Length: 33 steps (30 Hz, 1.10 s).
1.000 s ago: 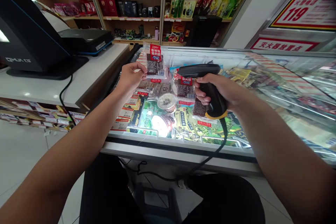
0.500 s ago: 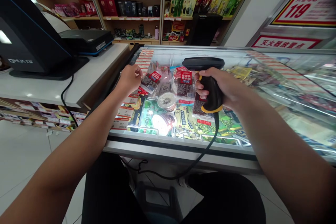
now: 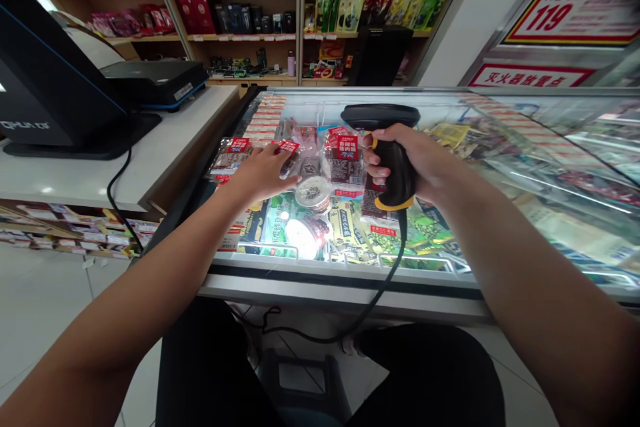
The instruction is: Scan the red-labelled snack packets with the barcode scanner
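Observation:
My right hand point(image 3: 400, 160) is wrapped round the grip of a black and yellow barcode scanner point(image 3: 383, 118), its head above the glass and its cord hanging down. My left hand point(image 3: 265, 172) is open, thumb stretched out to the side, over the glass top. Its fingertips reach a clear, red-labelled food packet point(image 3: 289, 149), partly hidden by the hand; I cannot tell how firmly they touch. Left of the hand lies a similar packet point(image 3: 230, 155). Another red-labelled packet point(image 3: 345, 157) lies between the hands, and one more point(image 3: 373, 200) sits partly behind the scanner.
The glass-topped freezer point(image 3: 350, 283) holds tubs point(image 3: 313, 193) and several bags of food. At left, a white counter point(image 3: 150, 167) carries a scale point(image 3: 155, 77) and a dark checkout machine point(image 3: 55, 67). Stocked shelves point(image 3: 240, 39) stand behind. The scanner cord point(image 3: 383, 297) loops below the front edge.
My left hand has opened from a pinch and shifted slightly right. A red-labelled packet now lies farther left. The scanner stays in my right hand; the view has shifted slightly.

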{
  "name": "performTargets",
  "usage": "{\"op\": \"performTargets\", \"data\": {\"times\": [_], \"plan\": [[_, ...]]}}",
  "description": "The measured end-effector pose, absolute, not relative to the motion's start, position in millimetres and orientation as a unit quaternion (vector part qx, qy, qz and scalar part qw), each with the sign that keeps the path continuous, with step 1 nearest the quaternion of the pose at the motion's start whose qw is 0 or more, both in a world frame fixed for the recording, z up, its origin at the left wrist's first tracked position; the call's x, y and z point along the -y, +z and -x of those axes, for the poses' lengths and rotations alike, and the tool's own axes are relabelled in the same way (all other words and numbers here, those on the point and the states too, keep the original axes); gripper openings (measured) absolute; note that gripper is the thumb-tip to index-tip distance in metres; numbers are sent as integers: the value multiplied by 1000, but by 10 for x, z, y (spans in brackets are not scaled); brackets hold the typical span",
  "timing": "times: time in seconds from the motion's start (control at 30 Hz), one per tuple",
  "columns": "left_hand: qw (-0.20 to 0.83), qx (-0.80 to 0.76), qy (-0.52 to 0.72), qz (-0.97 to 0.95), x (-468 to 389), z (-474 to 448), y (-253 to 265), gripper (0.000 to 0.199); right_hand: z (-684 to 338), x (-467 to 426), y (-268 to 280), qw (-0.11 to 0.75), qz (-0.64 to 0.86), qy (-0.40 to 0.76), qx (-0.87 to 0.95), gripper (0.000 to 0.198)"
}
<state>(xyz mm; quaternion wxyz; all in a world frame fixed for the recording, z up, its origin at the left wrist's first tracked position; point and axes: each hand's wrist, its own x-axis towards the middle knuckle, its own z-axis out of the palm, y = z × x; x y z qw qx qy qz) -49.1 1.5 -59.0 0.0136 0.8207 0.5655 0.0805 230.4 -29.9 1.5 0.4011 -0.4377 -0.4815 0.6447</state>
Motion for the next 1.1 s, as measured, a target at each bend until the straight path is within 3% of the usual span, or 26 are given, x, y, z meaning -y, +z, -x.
{"op": "performTargets", "data": {"times": [0.23, 0.47, 0.63, 0.77, 0.93, 1.1], "plan": [[-65, -579, 160, -797, 117, 154, -611, 63, -2260, 290, 14, 441, 477, 597, 471, 12], [220, -489, 301, -788, 247, -145, -740, 52, -2206, 231, -126, 426, 527, 548, 490, 11], [244, -496, 365, -749, 205, -152, -753, 50, -2213, 233, -122, 419, 539, 544, 489, 14], [368, -519, 392, -665, 186, -64, -593, 57, -2219, 255, -55, 426, 537, 541, 487, 12], [544, -529, 453, -468, 49, 189, -439, 25, -2242, 251, -44, 413, 484, 589, 498, 13], [503, -474, 579, -431, -144, 446, -458, 21, -2228, 301, -54, 343, 456, 673, 470, 22]]}}
